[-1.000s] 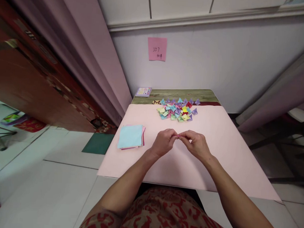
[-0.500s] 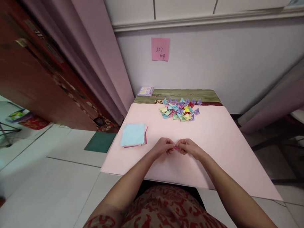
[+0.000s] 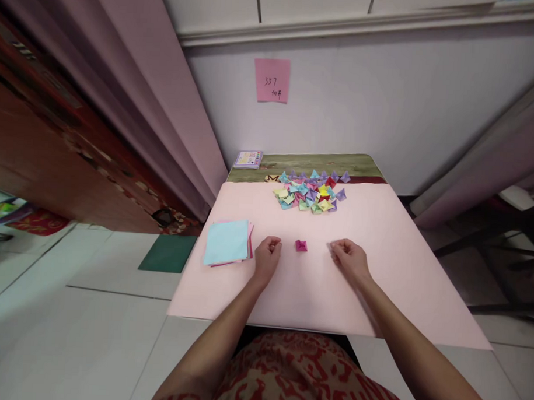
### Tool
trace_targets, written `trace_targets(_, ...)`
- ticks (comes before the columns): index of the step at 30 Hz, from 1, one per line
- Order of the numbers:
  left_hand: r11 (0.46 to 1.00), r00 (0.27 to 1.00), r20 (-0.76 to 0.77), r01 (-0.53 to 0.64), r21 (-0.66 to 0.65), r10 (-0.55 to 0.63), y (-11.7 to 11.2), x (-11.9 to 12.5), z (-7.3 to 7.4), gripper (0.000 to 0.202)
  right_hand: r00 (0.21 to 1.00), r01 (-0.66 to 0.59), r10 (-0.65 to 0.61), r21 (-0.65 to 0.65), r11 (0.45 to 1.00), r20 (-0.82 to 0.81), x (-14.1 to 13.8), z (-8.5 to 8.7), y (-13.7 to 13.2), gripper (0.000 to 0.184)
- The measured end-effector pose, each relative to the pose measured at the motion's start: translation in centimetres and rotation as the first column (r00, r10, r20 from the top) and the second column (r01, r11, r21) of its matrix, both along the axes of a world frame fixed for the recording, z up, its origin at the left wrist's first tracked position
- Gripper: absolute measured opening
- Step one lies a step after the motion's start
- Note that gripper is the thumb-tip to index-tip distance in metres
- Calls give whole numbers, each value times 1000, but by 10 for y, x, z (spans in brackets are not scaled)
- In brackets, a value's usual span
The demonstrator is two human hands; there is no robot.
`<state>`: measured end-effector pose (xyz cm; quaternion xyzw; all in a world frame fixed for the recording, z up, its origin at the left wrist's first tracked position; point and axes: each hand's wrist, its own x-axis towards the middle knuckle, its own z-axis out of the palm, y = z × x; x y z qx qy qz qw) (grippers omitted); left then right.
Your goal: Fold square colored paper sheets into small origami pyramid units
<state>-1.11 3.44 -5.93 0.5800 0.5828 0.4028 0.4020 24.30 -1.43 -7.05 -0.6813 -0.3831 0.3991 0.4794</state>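
Observation:
A small magenta folded paper piece (image 3: 301,246) lies by itself on the pink table sheet, between my two hands and apart from both. To its left, my left hand (image 3: 268,258) rests with its fingers curled in and nothing visible in them. My right hand (image 3: 350,259) is on the other side, a little farther off, its fingers likewise bent together around nothing that I can see. Near my left hand is a stack of square paper sheets (image 3: 227,242), light blue on top with pink edges below. Beyond the magenta piece sits a pile of colourful folded papers (image 3: 311,194).
Pink sheeting (image 3: 399,286) covers most of the table, leaving a wood-patterned strip (image 3: 290,161) at the back. A small stack of printed cards (image 3: 248,159) lies at the back left corner. On the wall hangs a pink note (image 3: 272,80). A curtain (image 3: 183,92) borders the left side.
Both hands have let go of the magenta folded paper and moved apart, left and right. It now lies on the table where they held it. The view has shifted slightly.

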Motion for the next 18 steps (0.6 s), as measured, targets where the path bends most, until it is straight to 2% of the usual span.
trace_targets(3, 989, 995, -61, 81, 126, -74, 9, 10, 1, 13, 965, -83, 53, 106, 991, 256, -25, 6, 2, 30)
trace_targets(5, 977, 986, -86, 152, 150, -140, 17, 19, 2, 14, 916, -201, 113, 197, 959, 385, -41, 11, 4, 26)
trace_targets(7, 972, 978, -112, 191, 139, -176, 25, 28, 2, 14, 841, -303, 149, 225, 926, 519, -52, 13, 7, 24)
trace_targets(12, 961, 947, -188, 273, 37, -262, 37, 41, -1, 8, 637, -394, 112, 198, 898, 762, -56, 3, 9, 24)
trace_targets(18, 956, 937, -190, 290, -44, -293, 44, 38, -1, 10, 423, -477, 120, 108, 872, 898, -48, -2, 4, 25)
